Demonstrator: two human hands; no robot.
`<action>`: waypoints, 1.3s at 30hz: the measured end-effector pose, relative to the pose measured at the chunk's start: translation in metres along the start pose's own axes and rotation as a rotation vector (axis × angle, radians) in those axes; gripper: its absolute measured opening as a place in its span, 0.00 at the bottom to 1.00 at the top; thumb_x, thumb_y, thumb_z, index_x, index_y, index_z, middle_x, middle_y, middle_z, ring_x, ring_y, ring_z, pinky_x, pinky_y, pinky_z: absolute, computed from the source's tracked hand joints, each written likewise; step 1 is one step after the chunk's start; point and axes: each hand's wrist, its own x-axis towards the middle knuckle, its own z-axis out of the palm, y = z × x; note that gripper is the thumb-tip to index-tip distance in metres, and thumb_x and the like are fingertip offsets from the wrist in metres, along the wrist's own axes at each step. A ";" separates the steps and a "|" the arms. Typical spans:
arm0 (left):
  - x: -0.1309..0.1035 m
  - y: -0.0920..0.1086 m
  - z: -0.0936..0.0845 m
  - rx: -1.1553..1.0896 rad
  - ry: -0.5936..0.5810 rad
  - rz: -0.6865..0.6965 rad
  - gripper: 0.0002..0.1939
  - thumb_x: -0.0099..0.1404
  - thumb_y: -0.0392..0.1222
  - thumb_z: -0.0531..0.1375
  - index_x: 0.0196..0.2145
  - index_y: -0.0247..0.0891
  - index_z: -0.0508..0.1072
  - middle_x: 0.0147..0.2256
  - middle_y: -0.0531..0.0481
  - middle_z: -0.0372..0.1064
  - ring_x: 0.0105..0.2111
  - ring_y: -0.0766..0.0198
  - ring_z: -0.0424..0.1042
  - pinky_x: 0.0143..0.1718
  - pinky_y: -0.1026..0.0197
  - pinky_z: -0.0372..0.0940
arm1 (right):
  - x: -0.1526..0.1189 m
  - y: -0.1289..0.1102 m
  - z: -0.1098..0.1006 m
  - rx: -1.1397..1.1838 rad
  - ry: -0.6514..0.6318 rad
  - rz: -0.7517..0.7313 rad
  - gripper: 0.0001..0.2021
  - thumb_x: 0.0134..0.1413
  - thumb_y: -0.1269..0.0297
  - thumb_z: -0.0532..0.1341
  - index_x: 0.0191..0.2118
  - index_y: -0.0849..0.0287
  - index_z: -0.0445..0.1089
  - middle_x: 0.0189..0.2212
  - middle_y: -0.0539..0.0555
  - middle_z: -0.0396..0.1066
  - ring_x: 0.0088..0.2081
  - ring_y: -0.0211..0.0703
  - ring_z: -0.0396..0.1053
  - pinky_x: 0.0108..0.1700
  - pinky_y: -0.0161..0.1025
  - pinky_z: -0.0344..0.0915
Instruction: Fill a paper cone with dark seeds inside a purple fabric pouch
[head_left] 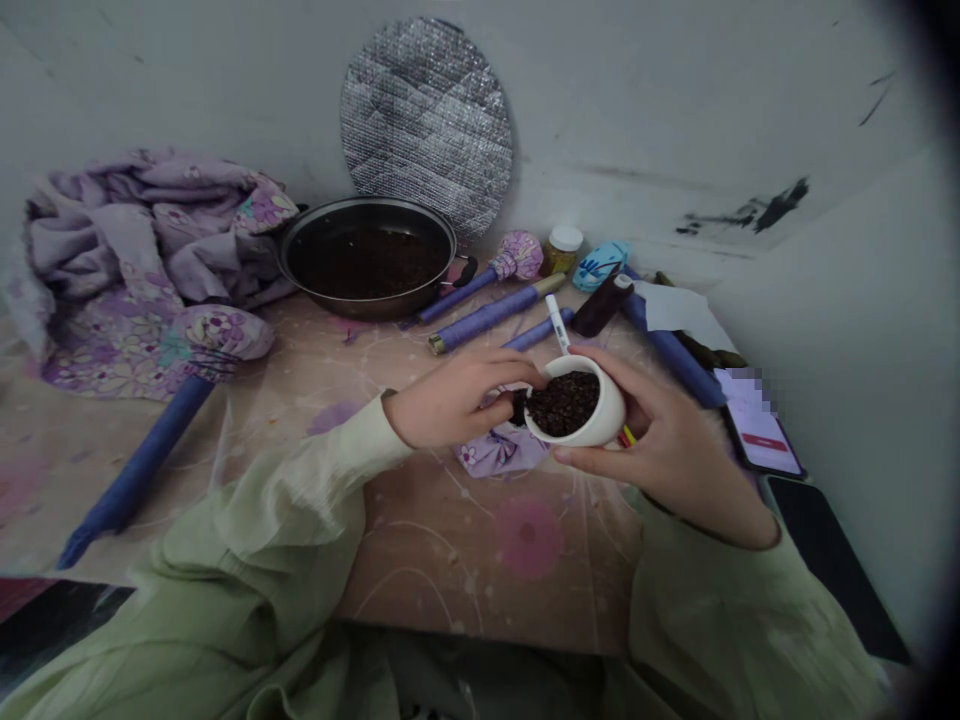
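My right hand [660, 430] is wrapped around a small white cup [613, 412], tilted so its mouth faces me. Dark brown, coarse grains [568, 402] fill it. At the cup's left rim is my left hand [476, 395], its fingertips bent together and reaching just over the edge. By its thumb is a small black piece [519, 406]; whether the fingers grip it I cannot tell. Below the cup lies a purple floral cloth piece [501, 452], partly covered by the hands.
A dark two-handled pan [367, 308] stands near the wall, with a round silver mat [427, 110] behind it. Blue-wrapped sticks [484, 318], a white-capped jar [562, 250], a marker [558, 325] and a phone [759, 420] lie around. Purple floral cloth [142, 240] is bunched at left.
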 end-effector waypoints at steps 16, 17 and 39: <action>-0.001 -0.003 0.000 -0.024 0.015 0.004 0.18 0.62 0.29 0.50 0.49 0.33 0.68 0.48 0.41 0.71 0.48 0.59 0.70 0.51 0.56 0.64 | -0.001 0.001 0.000 0.014 0.000 0.005 0.39 0.37 0.58 0.72 0.59 0.47 0.59 0.58 0.53 0.62 0.58 0.58 0.61 0.60 0.55 0.60; 0.000 -0.002 0.001 -0.022 0.007 0.003 0.19 0.62 0.29 0.50 0.49 0.34 0.68 0.48 0.41 0.71 0.48 0.59 0.70 0.51 0.56 0.64 | -0.001 0.001 0.000 0.013 -0.001 0.003 0.39 0.37 0.58 0.72 0.59 0.48 0.59 0.58 0.54 0.62 0.58 0.58 0.61 0.60 0.55 0.60; 0.000 0.002 -0.002 -0.068 -0.012 -0.026 0.14 0.63 0.30 0.50 0.45 0.34 0.67 0.43 0.44 0.72 0.42 0.63 0.71 0.45 0.60 0.65 | 0.000 0.003 0.001 0.022 -0.005 -0.009 0.40 0.38 0.57 0.72 0.59 0.51 0.58 0.58 0.56 0.62 0.58 0.58 0.61 0.60 0.54 0.60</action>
